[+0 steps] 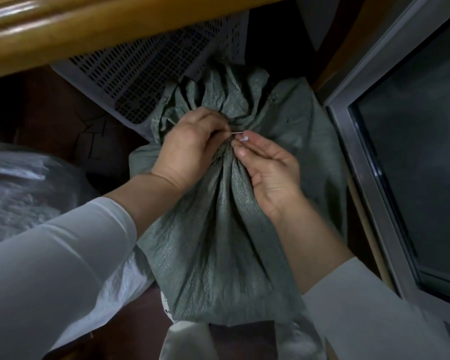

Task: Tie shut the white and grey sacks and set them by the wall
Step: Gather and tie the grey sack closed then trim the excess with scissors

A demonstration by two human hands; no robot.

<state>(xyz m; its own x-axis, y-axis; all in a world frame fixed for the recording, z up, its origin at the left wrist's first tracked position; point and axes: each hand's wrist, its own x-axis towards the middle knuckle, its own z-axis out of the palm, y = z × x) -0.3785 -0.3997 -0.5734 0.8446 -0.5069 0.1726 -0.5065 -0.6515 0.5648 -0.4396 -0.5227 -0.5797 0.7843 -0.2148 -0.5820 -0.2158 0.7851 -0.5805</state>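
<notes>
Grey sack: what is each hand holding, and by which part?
The left hand grips the grey sack at its bunched neck. The right hand pinches a thin tie by its end, right at that neck.

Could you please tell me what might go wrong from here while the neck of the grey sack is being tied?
1. Only a short stretch of the thin tie shows between the left hand and the right hand. Pinched at the fingertips, it could slip, and the grey sack might fall open.
2. Loose folds fan out above the left hand's grip. Some may stay outside the tie and leave a gap.
</notes>
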